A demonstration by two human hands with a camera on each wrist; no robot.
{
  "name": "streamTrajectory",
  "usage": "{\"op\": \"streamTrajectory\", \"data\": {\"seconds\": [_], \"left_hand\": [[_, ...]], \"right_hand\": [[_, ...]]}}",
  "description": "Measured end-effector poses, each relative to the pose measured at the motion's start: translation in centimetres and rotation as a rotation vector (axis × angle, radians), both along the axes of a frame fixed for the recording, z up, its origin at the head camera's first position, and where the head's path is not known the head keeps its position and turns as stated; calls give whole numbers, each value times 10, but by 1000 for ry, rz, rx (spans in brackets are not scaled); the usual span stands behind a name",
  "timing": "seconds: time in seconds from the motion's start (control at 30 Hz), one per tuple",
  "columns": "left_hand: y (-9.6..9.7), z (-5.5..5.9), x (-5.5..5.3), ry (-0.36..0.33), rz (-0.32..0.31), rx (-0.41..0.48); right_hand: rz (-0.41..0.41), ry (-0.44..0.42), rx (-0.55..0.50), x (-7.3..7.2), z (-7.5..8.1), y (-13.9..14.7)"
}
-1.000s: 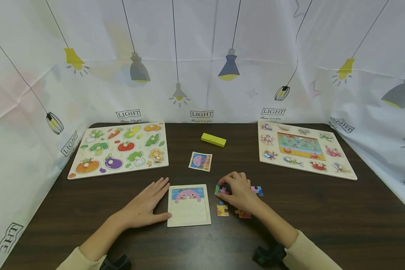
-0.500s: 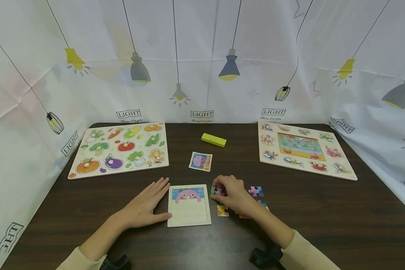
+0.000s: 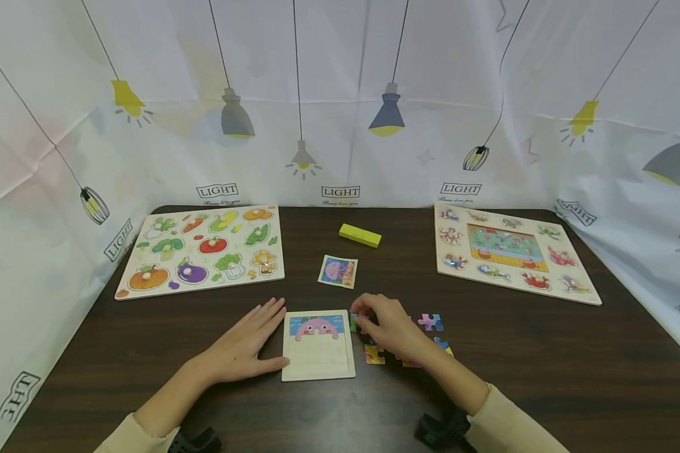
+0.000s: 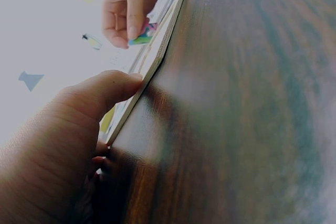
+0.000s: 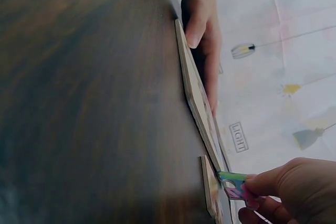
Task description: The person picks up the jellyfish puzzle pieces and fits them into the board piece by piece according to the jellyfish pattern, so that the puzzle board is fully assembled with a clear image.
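A square wooden puzzle tray (image 3: 317, 362) lies at the table's middle, with pink octopus-face pieces (image 3: 316, 327) along its top and bare wood below. My left hand (image 3: 240, 346) rests beside its left edge, fingers straight and thumb touching the rim. At the tray's right edge, my right hand (image 3: 388, 327) pinches a green, blue and pink jigsaw piece (image 5: 237, 184) between thumb and fingers. In the right wrist view this piece is tilted, close to the tray's corner. Around my right hand lie several loose pieces, among them a pink-blue one (image 3: 430, 322) and a yellow one (image 3: 374, 354).
Behind the tray sit a small picture card (image 3: 337, 272) and a yellow block (image 3: 360, 235). A vegetable puzzle board (image 3: 189, 255) stands back left, a sea-animal board (image 3: 555, 270) back right. A printed white curtain (image 3: 328, 82) hangs behind the table.
My right hand has moved left with the jigsaw piece, from among the loose pieces to the tray's right edge. More loose pieces show behind it. My left hand stays in place.
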State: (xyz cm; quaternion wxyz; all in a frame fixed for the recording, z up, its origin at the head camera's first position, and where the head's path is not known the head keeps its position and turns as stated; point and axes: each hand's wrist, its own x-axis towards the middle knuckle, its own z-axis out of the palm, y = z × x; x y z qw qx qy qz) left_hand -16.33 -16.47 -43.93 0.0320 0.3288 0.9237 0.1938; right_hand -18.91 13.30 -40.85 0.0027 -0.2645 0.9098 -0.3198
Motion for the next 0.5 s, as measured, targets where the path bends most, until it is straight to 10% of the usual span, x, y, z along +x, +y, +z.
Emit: {"op": "streamTrajectory", "data": {"seconds": [0.5], "left_hand": [[0,1,0,6,-3,-5]], "right_hand": [[38,43,-50,-1,9,-15]]}}
